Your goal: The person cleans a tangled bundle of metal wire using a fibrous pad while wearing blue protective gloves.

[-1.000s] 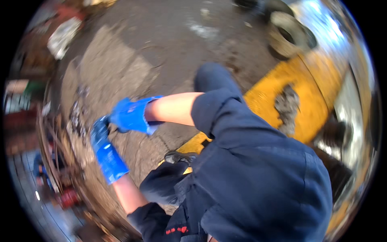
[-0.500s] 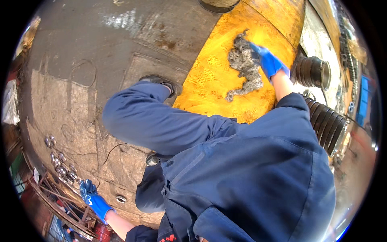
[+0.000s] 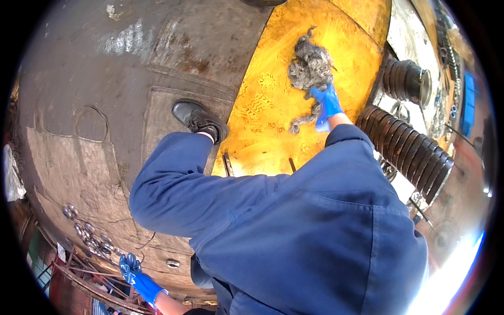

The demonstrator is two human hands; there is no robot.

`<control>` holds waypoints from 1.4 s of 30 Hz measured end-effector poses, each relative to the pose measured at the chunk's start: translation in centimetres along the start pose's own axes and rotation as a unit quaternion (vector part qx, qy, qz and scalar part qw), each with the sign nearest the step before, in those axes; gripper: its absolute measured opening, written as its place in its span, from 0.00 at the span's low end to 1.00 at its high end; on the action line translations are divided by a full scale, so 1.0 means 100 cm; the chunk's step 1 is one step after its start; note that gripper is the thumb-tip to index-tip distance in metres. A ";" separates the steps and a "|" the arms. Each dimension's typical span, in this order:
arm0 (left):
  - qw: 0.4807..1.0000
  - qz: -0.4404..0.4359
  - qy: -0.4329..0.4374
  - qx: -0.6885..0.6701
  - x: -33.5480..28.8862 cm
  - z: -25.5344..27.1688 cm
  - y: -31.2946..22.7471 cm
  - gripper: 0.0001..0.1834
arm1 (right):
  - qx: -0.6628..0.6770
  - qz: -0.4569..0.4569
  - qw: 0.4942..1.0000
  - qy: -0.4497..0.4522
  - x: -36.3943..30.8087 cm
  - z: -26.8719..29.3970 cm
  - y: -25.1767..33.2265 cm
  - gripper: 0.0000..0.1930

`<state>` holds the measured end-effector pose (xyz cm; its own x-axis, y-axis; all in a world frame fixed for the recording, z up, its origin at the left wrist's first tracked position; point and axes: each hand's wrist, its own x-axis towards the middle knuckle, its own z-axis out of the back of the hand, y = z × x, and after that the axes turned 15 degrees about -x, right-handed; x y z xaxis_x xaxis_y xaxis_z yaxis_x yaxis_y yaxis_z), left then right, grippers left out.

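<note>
Right now the right hand (image 3: pixel 325 105) has its fingers pinching the grey rag wad (image 3: pixel 310 65), which stretches away beyond them; the left hand (image 3: pixel 131 270) hangs far off, fingers spread.

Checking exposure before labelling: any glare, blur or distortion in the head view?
Head view: blown-out glare at the lower right rim; strong fisheye bending with a black vignette; the grey fibre wad under the right hand is sharp, the left hand near the rim is softer; the yellow plate is sunlit.
</note>
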<state>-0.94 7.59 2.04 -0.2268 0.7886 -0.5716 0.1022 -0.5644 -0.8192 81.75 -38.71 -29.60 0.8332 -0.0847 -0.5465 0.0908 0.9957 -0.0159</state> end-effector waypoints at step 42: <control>0.999 -0.018 -0.035 -0.024 -0.038 -0.016 0.078 0.30 | 0.156 0.350 0.910 0.161 -0.024 0.044 0.187 0.21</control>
<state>2.24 0.60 -2.27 -0.2977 0.7885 -0.5382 0.1382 -0.5222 -0.8416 83.84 -20.00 -24.86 0.5476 0.6313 -0.5492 -0.2089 0.7387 0.6409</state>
